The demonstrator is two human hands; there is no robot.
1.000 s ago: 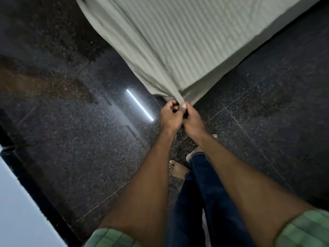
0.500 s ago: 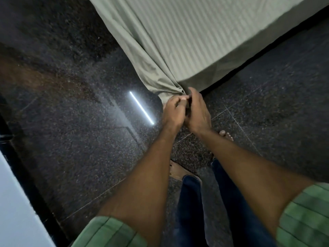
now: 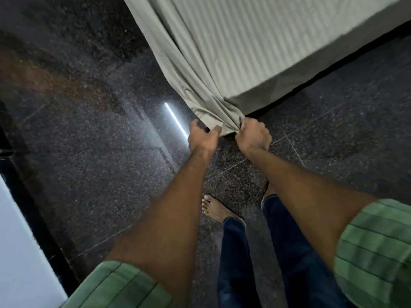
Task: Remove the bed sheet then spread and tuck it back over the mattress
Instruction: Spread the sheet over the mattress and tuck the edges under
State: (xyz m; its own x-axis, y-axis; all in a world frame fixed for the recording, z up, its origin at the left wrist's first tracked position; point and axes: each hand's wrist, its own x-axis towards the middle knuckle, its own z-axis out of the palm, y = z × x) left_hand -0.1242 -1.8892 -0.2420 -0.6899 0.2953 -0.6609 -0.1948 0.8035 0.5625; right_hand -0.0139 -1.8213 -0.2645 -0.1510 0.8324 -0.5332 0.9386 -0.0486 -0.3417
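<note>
Your right hand (image 3: 253, 135) grips the bed sheet (image 3: 222, 63) corner, bunched at the mattress corner, 12 o'clock; your left hand (image 3: 203, 137) pinches its hem. Step: spreading. Next, tuck underneath.

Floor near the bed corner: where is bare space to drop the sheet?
Bare dark floor lies left of the hanging bed sheet, up to the black strip by the white wall. More lies right of the right hand. It is crowded between the left hand and the bare feet.
</note>
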